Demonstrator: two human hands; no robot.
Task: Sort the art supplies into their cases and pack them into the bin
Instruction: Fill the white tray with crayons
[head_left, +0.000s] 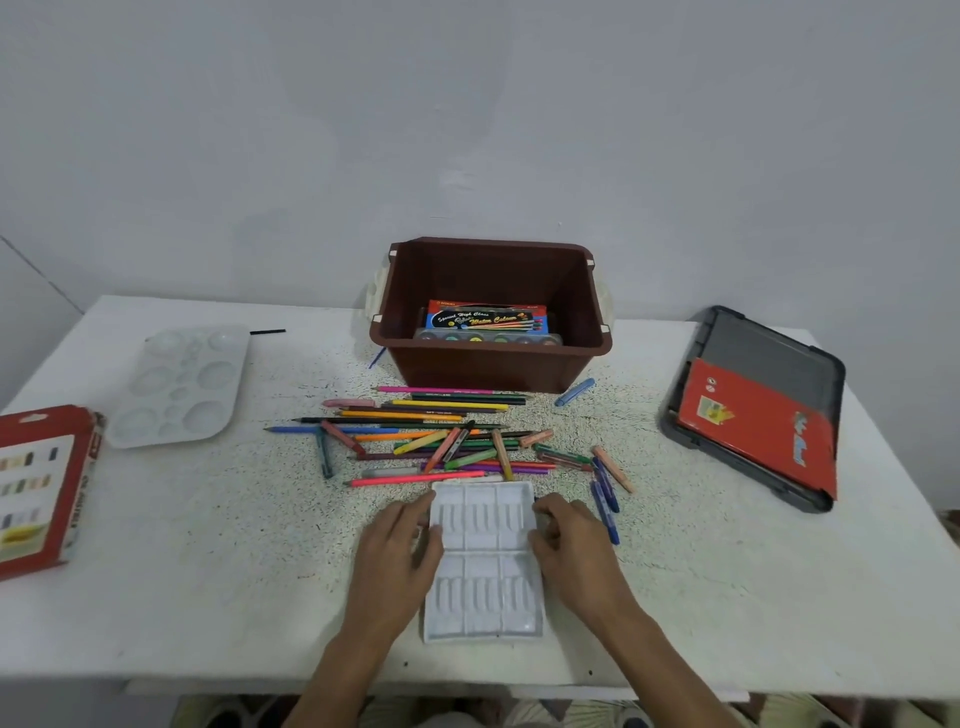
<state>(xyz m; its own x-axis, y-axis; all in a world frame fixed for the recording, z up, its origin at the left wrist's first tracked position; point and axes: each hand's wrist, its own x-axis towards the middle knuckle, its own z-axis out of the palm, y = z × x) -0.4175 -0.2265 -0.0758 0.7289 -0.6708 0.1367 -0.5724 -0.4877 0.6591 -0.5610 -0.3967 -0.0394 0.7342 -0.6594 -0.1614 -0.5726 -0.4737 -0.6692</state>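
So far only paints (487, 318) sit in the twelve-o'clock bin (488, 370), while our left hand (400, 545) and right hand (574, 540) pinch the empty tray (480, 595), pencils (441, 415) unsorted.

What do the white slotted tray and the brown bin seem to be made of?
The white slotted tray looks like thin moulded plastic, faintly glossy: its ribbed slots are pressed into one sheet. The brown bin seems rigid plastic, smooth with a dull sheen, given its rolled rim and even colour.
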